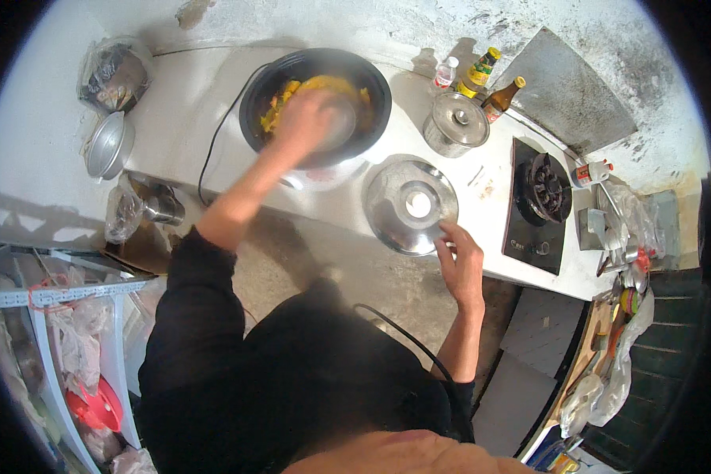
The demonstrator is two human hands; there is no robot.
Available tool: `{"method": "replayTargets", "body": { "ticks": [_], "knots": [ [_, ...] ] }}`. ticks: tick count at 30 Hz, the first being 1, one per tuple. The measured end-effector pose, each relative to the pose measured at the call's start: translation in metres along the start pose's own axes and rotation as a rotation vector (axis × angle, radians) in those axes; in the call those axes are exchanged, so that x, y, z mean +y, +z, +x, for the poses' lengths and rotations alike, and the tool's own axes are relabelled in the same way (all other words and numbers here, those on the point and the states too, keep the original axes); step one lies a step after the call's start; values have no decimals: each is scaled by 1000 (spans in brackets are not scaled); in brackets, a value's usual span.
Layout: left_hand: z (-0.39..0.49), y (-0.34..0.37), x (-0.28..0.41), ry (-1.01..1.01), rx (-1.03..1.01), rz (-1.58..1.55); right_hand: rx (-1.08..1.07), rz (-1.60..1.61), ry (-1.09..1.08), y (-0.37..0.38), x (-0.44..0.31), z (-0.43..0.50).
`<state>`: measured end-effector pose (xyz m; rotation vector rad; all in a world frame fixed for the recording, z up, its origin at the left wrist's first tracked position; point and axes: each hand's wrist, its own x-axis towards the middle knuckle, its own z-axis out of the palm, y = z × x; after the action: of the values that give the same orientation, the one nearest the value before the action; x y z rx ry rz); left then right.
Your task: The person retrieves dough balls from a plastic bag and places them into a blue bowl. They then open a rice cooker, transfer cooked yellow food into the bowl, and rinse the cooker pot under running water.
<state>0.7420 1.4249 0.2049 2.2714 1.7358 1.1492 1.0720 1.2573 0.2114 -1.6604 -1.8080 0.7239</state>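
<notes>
My left hand [307, 118] is over a large black electric wok [255, 106], blurred by motion. It grips what looks like a round, shiny bowl [340, 125], tipped low inside the wok. Orange-yellow food pieces [285, 98] lie around the wok's far and left sides; my hand and the bowl hide the rest. To the right, a round metal lid [391, 195] with a pale knob rests on the white counter, near its front edge. At the lid's right rim is my right hand [461, 260], fingers partly curled. Whether its fingertips pinch the rim is unclear.
A lidded metal pot [447, 139] stands behind the lid, beside several bottles [477, 72]. Farther right is a black gas stove [527, 237]. A black cord [214, 139] runs from the wok over the counter's front edge. Metal basins [111, 145] sit at the left end.
</notes>
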Motion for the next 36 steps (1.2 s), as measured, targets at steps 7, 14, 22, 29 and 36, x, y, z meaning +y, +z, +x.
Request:
{"method": "replayTargets", "body": {
  "ticks": [7,14,22,29,36],
  "knots": [
    [25,25,-127,-357,-541,307,30,6,-106,57,-26,108],
    [39,19,-136,-493,-587,181,102,180,63,100,-33,171],
    [51,-47,-145,-636,-181,-229,164,78,29,128,-38,206],
    [34,-46,-201,-928,-151,-921,210,-33,-9,139,-39,214],
    [42,-53,-162,-972,-127,-891,218,-25,35,136,-41,215]
  ]
}}
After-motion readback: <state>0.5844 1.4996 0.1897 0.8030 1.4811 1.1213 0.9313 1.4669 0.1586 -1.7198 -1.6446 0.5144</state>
